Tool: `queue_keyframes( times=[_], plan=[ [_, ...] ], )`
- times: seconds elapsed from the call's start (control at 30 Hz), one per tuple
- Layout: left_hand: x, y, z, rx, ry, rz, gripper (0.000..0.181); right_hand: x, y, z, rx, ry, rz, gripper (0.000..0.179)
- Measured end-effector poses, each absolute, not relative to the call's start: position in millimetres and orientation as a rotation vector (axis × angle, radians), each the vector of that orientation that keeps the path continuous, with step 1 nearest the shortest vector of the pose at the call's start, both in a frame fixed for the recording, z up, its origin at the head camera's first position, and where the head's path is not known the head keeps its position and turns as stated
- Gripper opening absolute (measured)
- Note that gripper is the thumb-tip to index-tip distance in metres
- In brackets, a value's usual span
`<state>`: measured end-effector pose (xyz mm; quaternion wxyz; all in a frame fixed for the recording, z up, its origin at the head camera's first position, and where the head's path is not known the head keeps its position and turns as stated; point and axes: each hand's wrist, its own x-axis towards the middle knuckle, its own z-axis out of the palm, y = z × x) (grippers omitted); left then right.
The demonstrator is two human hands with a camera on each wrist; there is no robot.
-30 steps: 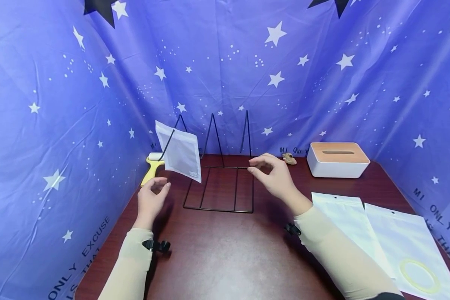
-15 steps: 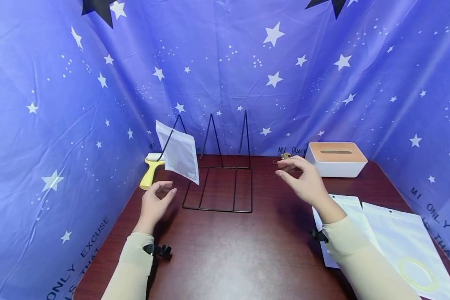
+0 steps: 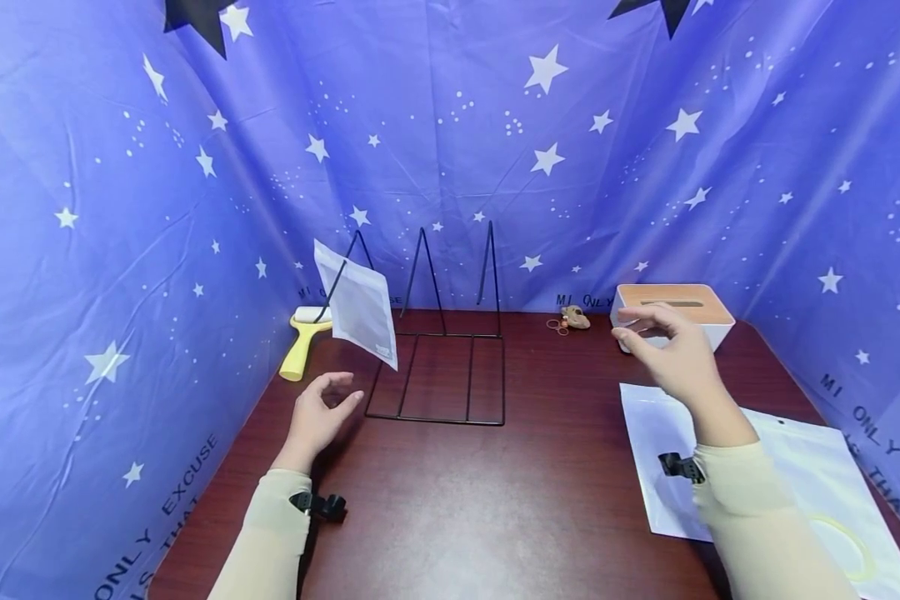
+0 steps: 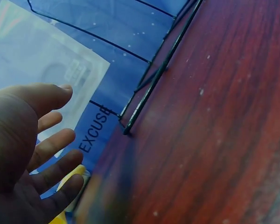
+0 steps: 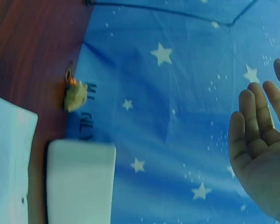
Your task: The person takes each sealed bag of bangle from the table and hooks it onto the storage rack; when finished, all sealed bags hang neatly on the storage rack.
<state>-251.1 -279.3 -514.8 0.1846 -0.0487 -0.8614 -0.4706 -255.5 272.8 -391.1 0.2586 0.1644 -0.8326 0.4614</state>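
Note:
A white zip bag (image 3: 362,307) with a see-through front leans tilted in the left slot of a black wire rack (image 3: 435,421). My left hand (image 3: 320,419) hovers in front of the rack's left side, fingers loosely bent, holding nothing. In the left wrist view its thumb and fingers stand apart, with the bag (image 4: 79,60) behind them. On the right, my right hand (image 3: 675,354) is in the air before the tissue box (image 3: 708,310), fingers relaxed and nothing in them. Beneath that forearm lie two flat white zip bags (image 3: 656,450), partly hidden.
A yellow-handled lint roller (image 3: 297,350) lies left of the rack. A small brown figurine (image 3: 574,317) with a ring sits at the back. One flat bag bears a pale yellow ring (image 3: 855,546). Star-printed cloth (image 3: 450,125) encloses the table on three sides.
My right hand has moved from the rack's right side rightward to the tissue box. My left hand has drawn slightly down and right. The bag in the rack has turned a little.

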Motion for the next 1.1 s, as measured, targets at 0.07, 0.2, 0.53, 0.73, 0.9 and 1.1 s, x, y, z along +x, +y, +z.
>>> queue_keyframes(
  times=[0.07, 0.2, 0.53, 0.73, 0.9, 1.1],
  plan=[
    [-251, -278, -517, -0.135, -2.452, -1.317, 0.041, -255, 281, -390, 0.428, -2.243, 1.245, 0.032],
    [-250, -276, -518, -0.145, -2.502, -1.299, 0.046, -254, 295, -390, 0.378, -2.253, 1.223, 0.034],
    [-250, -275, -524, -0.172, -2.570, -1.192, 0.051, -262, 322, -397, 0.304, -2.269, 1.195, 0.030],
    [-251, -276, -529, -0.196, -2.608, -1.129, 0.052, -263, 341, -402, 0.224, -2.296, 1.190, 0.036],
    [-252, -276, -531, -0.205, -2.628, -1.100, 0.052, -263, 356, -406, 0.176, -2.328, 1.184, 0.042],
    [-252, -277, -532, -0.242, -2.645, -1.020, 0.047, -263, 376, -411, 0.084, -2.436, 1.141, 0.049]
  ],
)
